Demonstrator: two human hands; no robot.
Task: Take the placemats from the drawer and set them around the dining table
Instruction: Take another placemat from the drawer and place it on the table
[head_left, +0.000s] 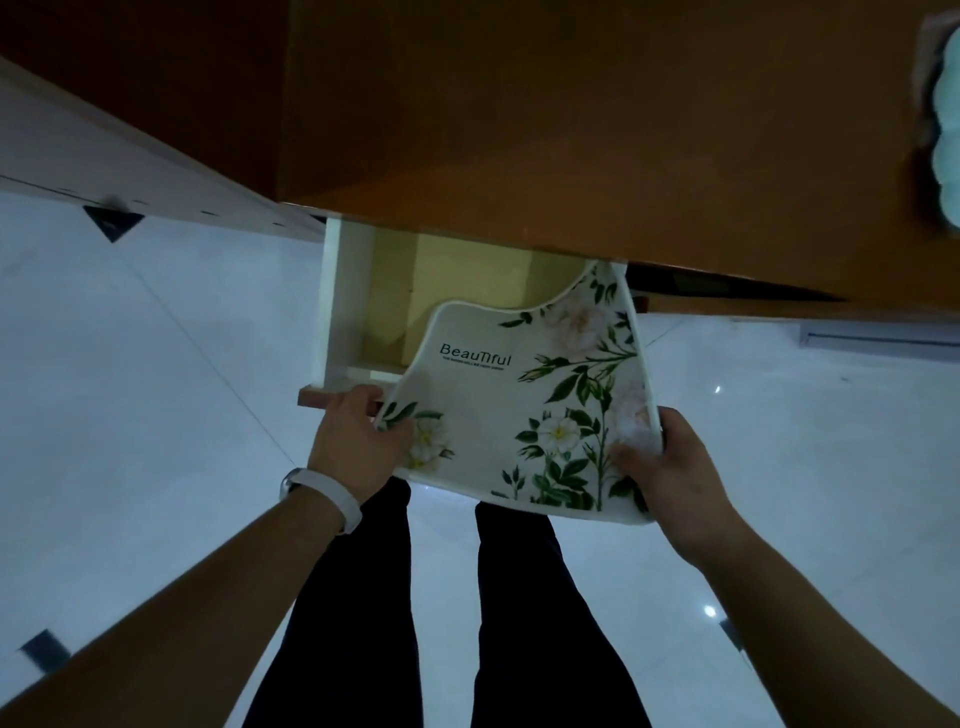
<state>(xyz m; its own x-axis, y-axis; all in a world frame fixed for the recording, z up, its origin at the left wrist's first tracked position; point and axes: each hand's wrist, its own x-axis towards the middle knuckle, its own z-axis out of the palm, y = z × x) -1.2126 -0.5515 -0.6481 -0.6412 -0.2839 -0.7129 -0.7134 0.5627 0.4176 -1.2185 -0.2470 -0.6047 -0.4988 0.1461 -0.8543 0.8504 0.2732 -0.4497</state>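
A white placemat (498, 395) printed with green leaves, pale flowers and the word "Beautiful" bends upward over the open drawer (343, 312). Its far right corner reaches the underside of the brown tabletop (519, 130). My left hand (358, 441) grips its near left edge, right by the drawer's front panel. My right hand (670, 467) holds the near right corner, thumb on top and fingers wrapped under. Whether more mats lie beneath it is hidden. The drawer's inside shows bare light wood to the left of the mat.
I stand on a glossy white tile floor (156, 415), my dark-trousered legs (519, 623) below the mat. A white cabinet (104, 156) runs along the left. A pale green object (945, 130) lies at the tabletop's right edge.
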